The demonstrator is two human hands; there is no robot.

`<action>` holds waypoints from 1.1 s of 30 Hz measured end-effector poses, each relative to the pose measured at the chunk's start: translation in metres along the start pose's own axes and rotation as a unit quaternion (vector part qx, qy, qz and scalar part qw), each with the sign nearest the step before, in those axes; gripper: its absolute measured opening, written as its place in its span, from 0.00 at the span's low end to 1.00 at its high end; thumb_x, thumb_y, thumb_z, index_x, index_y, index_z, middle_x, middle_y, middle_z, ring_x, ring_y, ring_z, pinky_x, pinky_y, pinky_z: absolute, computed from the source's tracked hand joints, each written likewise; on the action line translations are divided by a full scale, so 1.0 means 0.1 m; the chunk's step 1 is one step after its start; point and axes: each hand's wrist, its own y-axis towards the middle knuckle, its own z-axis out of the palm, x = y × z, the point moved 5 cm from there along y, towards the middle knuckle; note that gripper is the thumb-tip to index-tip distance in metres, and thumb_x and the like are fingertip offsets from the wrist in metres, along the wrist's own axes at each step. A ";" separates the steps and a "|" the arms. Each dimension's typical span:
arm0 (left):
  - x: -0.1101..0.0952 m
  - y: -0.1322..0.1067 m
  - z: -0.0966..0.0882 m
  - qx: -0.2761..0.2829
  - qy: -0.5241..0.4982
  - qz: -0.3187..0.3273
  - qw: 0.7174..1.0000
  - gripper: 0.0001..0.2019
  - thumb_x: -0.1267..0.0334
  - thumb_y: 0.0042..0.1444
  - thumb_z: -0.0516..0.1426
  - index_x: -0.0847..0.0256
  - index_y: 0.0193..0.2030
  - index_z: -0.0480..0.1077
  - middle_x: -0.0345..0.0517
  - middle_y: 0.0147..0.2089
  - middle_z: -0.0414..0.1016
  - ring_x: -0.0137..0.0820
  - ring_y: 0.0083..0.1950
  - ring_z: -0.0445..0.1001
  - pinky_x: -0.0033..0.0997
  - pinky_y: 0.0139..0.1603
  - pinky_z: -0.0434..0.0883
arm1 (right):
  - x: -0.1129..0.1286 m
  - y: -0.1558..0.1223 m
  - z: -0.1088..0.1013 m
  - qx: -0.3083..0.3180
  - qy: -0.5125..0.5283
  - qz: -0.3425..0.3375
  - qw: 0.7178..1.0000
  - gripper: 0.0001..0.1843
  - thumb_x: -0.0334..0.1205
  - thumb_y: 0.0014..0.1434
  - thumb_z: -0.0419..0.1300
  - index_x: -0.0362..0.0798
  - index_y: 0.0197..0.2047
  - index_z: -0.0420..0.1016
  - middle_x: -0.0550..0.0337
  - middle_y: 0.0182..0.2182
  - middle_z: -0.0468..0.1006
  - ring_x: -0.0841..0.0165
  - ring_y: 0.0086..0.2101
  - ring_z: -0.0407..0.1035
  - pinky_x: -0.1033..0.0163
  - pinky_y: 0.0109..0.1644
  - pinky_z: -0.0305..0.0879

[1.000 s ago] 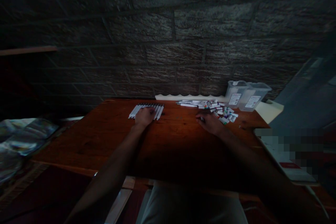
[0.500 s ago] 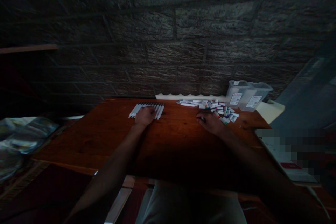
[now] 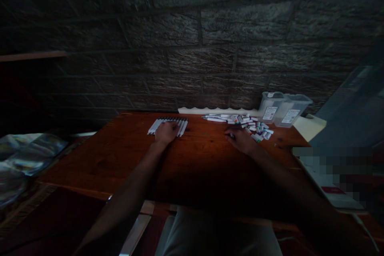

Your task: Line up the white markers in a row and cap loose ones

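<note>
White markers [image 3: 183, 129] lie side by side in a neat row on the left part of the wooden table, dark ends toward the wall. Across the row rests my left hand [image 3: 166, 131], fingers curled and partly hidden; whether it grips a marker does not show. My right hand [image 3: 239, 137] is closed on the table beside a heap of loose marker caps [image 3: 260, 127], with bits of colour on them. What its fingers pinch, if anything, is too dark to name. Several uncapped-looking white markers [image 3: 216, 119] lie behind it, near the wall.
Two clear plastic containers [image 3: 290, 111] with white labels stand at the back right. A wavy-edged white strip [image 3: 216, 110] runs along the brick wall. Beyond the table's right edge is a pale box-like thing [image 3: 340, 198], partly pixelated. Plastic-wrapped items [image 3: 37, 154] lie at far left.
</note>
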 end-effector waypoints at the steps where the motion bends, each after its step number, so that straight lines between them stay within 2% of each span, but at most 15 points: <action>1: -0.02 -0.01 -0.01 -0.006 -0.004 0.008 1.000 0.17 0.55 0.60 0.50 0.52 0.47 0.77 0.46 0.45 0.81 0.39 0.47 0.77 0.32 0.45 0.70 | 0.00 0.00 0.00 0.002 0.000 0.002 1.000 0.10 0.34 0.61 0.57 0.47 0.43 0.78 0.54 0.43 0.80 0.64 0.47 0.72 0.58 0.57 0.64; 6: -0.13 -0.02 0.03 -0.008 -0.025 0.038 0.999 0.19 0.50 0.59 0.51 0.51 0.51 0.75 0.44 0.45 0.81 0.39 0.48 0.77 0.31 0.45 0.70 | 0.00 0.00 0.00 0.007 0.000 0.010 1.000 0.11 0.34 0.61 0.57 0.49 0.44 0.78 0.54 0.44 0.80 0.64 0.48 0.72 0.58 0.57 0.64; 12: -0.16 -0.03 0.08 0.006 -0.022 0.048 0.999 0.16 0.54 0.59 0.51 0.50 0.47 0.76 0.41 0.46 0.80 0.38 0.48 0.76 0.32 0.44 0.71 | 0.01 -0.01 -0.01 0.003 -0.005 0.011 1.000 0.11 0.34 0.61 0.57 0.46 0.44 0.78 0.52 0.43 0.80 0.63 0.47 0.72 0.58 0.57 0.64; 18: -0.14 -0.01 0.12 0.008 -0.024 0.044 0.999 0.15 0.54 0.59 0.51 0.49 0.47 0.76 0.40 0.46 0.80 0.38 0.49 0.76 0.32 0.45 0.71 | -0.01 0.03 0.02 0.000 -0.005 0.011 1.000 0.11 0.34 0.62 0.55 0.48 0.44 0.77 0.54 0.44 0.80 0.64 0.47 0.72 0.59 0.56 0.64; 21: -0.14 -0.01 0.11 -0.001 -0.026 0.049 0.998 0.16 0.53 0.59 0.51 0.49 0.47 0.76 0.40 0.46 0.81 0.38 0.48 0.77 0.31 0.45 0.71 | -0.04 0.10 0.07 -0.017 -0.024 0.020 0.999 0.14 0.34 0.63 0.52 0.49 0.48 0.76 0.53 0.49 0.77 0.64 0.51 0.70 0.58 0.59 0.63; 25: -0.13 -0.02 0.05 -0.021 -0.040 0.038 0.998 0.18 0.52 0.60 0.50 0.52 0.50 0.76 0.44 0.44 0.81 0.39 0.47 0.77 0.32 0.45 0.70 | -0.10 0.17 0.16 -0.039 -0.059 0.027 0.997 0.22 0.36 0.63 0.51 0.42 0.59 0.68 0.45 0.59 0.68 0.60 0.59 0.61 0.54 0.65 0.56; 29: -0.05 0.01 -0.03 -0.069 -0.059 0.009 0.996 0.19 0.53 0.60 0.49 0.54 0.49 0.76 0.47 0.43 0.81 0.39 0.45 0.78 0.31 0.44 0.70 | -0.14 0.15 0.22 -0.041 -0.080 0.019 0.996 0.25 0.40 0.65 0.50 0.40 0.63 0.62 0.43 0.62 0.64 0.58 0.62 0.57 0.51 0.66 0.53; 33: 0.19 0.08 -0.11 -0.108 -0.103 -0.013 0.989 0.19 0.54 0.60 0.49 0.56 0.48 0.76 0.46 0.44 0.81 0.35 0.45 0.78 0.28 0.46 0.70 | -0.10 0.21 0.18 -0.019 -0.117 0.029 0.992 0.25 0.39 0.64 0.51 0.39 0.62 0.64 0.44 0.61 0.66 0.57 0.61 0.58 0.51 0.65 0.53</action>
